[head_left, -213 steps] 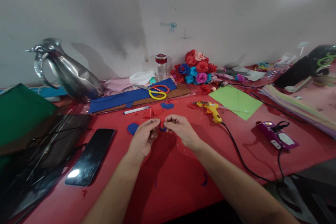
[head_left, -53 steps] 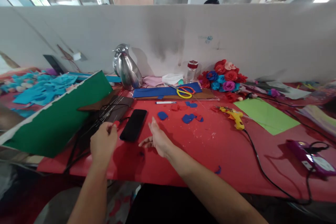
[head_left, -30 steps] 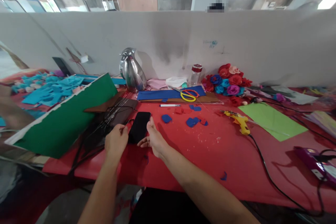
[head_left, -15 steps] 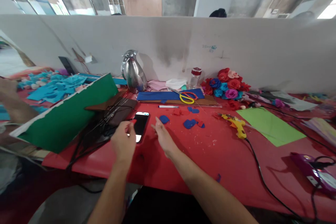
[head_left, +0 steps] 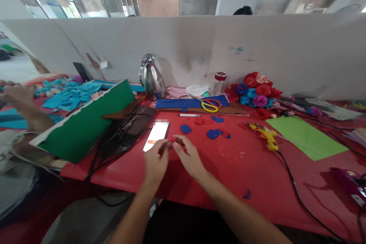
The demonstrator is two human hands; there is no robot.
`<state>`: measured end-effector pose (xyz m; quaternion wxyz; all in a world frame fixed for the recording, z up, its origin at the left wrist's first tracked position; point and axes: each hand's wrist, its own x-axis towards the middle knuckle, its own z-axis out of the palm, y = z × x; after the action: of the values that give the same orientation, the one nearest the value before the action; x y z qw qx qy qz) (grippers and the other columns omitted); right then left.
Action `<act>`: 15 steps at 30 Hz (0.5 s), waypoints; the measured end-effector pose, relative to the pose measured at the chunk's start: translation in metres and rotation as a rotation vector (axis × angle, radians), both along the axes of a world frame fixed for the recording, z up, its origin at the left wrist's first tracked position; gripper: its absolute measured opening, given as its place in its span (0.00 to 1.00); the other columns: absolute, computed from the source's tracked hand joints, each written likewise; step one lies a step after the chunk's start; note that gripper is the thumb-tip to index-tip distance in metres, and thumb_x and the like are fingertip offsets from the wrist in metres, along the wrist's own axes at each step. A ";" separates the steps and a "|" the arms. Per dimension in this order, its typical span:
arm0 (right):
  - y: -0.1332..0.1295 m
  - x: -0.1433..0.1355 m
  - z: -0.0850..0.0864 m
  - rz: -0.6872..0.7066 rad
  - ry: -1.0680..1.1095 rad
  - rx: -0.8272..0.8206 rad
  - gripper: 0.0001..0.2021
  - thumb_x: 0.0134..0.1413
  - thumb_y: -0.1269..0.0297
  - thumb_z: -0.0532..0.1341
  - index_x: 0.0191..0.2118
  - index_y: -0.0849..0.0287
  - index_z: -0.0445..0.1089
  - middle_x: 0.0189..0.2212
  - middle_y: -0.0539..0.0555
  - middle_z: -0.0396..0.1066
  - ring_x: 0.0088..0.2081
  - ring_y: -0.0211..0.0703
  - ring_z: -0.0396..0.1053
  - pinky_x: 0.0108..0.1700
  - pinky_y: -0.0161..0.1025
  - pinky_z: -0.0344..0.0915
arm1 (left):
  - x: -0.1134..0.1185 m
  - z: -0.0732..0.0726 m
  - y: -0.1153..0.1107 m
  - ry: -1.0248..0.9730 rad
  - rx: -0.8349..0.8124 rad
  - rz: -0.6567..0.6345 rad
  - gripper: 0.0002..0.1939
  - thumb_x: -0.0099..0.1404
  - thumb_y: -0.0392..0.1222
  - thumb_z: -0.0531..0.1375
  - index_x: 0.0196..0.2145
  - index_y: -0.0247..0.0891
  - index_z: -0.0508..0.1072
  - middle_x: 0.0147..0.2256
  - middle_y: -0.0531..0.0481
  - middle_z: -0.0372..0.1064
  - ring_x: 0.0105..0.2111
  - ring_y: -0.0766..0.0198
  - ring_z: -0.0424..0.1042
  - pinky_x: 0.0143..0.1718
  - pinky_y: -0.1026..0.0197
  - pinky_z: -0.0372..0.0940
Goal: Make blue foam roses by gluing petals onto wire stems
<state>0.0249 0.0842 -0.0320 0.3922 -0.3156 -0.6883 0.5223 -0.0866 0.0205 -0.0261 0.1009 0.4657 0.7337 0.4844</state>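
Observation:
My left hand (head_left: 156, 160) is just below a phone (head_left: 156, 136) with a bright white screen. Its fingers are closed together on something small and reddish that I cannot make out clearly. My right hand (head_left: 188, 155) faces it, fingertips close to the left ones, thumb and fingers curved and apart with nothing visible between them. Beyond the hands lie blue fabric pieces (head_left: 214, 134), another blue piece (head_left: 185, 129), red scraps (head_left: 199, 121) and a white-and-blue pen (head_left: 190, 115).
Scissors (head_left: 210, 105) rest on blue material behind. A yellow glue gun (head_left: 267, 137) and green sheet (head_left: 309, 137) are right; paper flowers (head_left: 257, 89) and a steel jug (head_left: 153, 78) stand behind. A green board (head_left: 85, 126) leans left, beside another person's hand (head_left: 18, 95).
The phone screen has gone from mostly dark to white. My left hand has moved off the phone toward my right hand, whose fingers have curled inward. The view has shifted slightly.

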 end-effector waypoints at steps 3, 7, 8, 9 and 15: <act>0.010 0.034 0.000 -0.101 0.069 0.007 0.13 0.56 0.56 0.59 0.42 0.57 0.71 0.39 0.56 0.75 0.42 0.46 0.71 0.49 0.46 0.66 | 0.034 0.009 0.030 -0.069 0.034 -0.224 0.12 0.60 0.34 0.53 0.36 0.39 0.75 0.35 0.48 0.78 0.35 0.61 0.75 0.38 0.62 0.66; 0.028 0.080 -0.004 -0.346 0.099 -0.013 0.13 0.54 0.55 0.60 0.39 0.58 0.71 0.36 0.56 0.75 0.39 0.46 0.72 0.45 0.45 0.67 | 0.074 0.019 0.069 -0.121 -0.030 -0.422 0.07 0.60 0.35 0.56 0.31 0.38 0.75 0.30 0.49 0.77 0.29 0.63 0.73 0.33 0.64 0.65; 0.032 0.090 -0.005 -0.388 0.104 -0.014 0.13 0.53 0.55 0.61 0.39 0.58 0.71 0.35 0.56 0.75 0.39 0.46 0.72 0.45 0.44 0.68 | 0.081 0.020 0.077 -0.144 -0.035 -0.487 0.07 0.59 0.35 0.57 0.30 0.38 0.75 0.30 0.49 0.77 0.30 0.64 0.73 0.33 0.64 0.65; 0.036 0.099 -0.005 -0.422 0.105 -0.012 0.13 0.52 0.55 0.62 0.38 0.59 0.71 0.35 0.56 0.75 0.38 0.45 0.72 0.43 0.44 0.68 | 0.087 0.021 0.085 -0.172 -0.032 -0.544 0.06 0.59 0.34 0.57 0.30 0.38 0.75 0.30 0.49 0.77 0.30 0.64 0.73 0.33 0.65 0.65; 0.046 0.134 -0.007 -0.601 -0.020 0.039 0.16 0.51 0.50 0.61 0.33 0.60 0.72 0.28 0.55 0.74 0.32 0.44 0.70 0.35 0.40 0.66 | 0.098 0.008 0.108 -0.293 -0.024 -0.734 0.06 0.59 0.38 0.58 0.27 0.36 0.75 0.26 0.51 0.75 0.26 0.66 0.70 0.31 0.65 0.64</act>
<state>0.1589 0.1304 -0.0391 0.5285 -0.5028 -0.5775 0.3665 0.0113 0.1288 -0.0177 0.3763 0.6218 0.5021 0.4688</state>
